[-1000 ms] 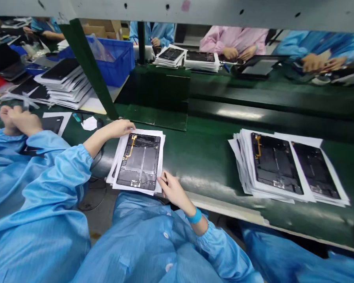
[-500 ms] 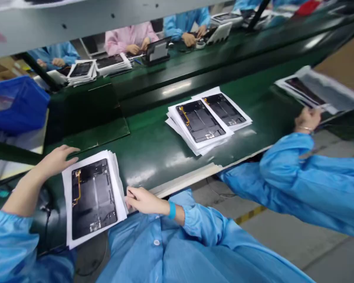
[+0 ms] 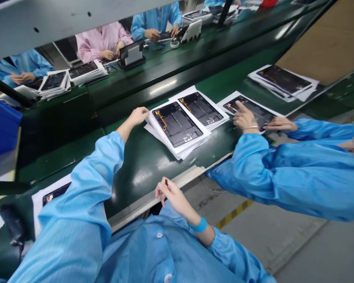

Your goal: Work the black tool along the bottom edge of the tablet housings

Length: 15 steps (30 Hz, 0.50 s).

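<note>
My left hand (image 3: 139,116) reaches to the upper left corner of a white paper sheet (image 3: 201,137), fingers pinched together at its edge. On that sheet, atop a stack, lies a black tablet housing (image 3: 178,124) with an orange flex cable. Beside it a similar tablet housing (image 3: 201,107) rests on more paper. My right hand (image 3: 172,196) hovers by the table's front edge, fingers loosely bent and apart, holding nothing visible. Under my left sleeve another tablet housing (image 3: 56,192) on paper is mostly hidden.
At the right, a co-worker's hands (image 3: 246,118) are over another tablet housing (image 3: 258,109) on paper. Farther right is a further paper stack (image 3: 303,94). A blue bin (image 3: 1,125) stands left. Across the green bench (image 3: 135,169) people work beside a tablet stand (image 3: 132,55).
My left hand has left the near-left housing and moved right to the middle stack. My right hand has come off the near-left paper. The co-worker has laid a housing down beside the middle stacks.
</note>
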Each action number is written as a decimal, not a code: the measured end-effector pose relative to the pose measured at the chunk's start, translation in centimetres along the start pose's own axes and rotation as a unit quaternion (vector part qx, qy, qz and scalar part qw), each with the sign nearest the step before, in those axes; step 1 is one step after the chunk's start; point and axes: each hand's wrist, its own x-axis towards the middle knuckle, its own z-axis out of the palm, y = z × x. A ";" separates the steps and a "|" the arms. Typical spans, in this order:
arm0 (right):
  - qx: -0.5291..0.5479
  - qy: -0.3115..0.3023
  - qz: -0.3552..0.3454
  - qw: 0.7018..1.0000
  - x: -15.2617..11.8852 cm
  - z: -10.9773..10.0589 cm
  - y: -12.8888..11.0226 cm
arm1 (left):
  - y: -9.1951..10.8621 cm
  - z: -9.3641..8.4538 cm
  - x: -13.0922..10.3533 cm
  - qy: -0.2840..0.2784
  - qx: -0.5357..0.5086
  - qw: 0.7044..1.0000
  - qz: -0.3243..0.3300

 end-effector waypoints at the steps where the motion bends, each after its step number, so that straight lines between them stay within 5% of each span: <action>1: 0.007 0.017 -0.002 1.000 -0.4 -0.9 -0.3 | 0.1 0.4 0.9 -0.002 0.000 1.000 -0.007; 7: 0.033 0.076 -0.007 0.997 -1.4 -4.0 -1.7 | -0.2 0.5 2.6 0.013 0.059 0.998 -0.013; 15: 0.033 0.102 -0.035 0.994 0.5 -6.1 -3.3 | 0.7 -0.1 1.2 0.085 0.205 0.968 0.114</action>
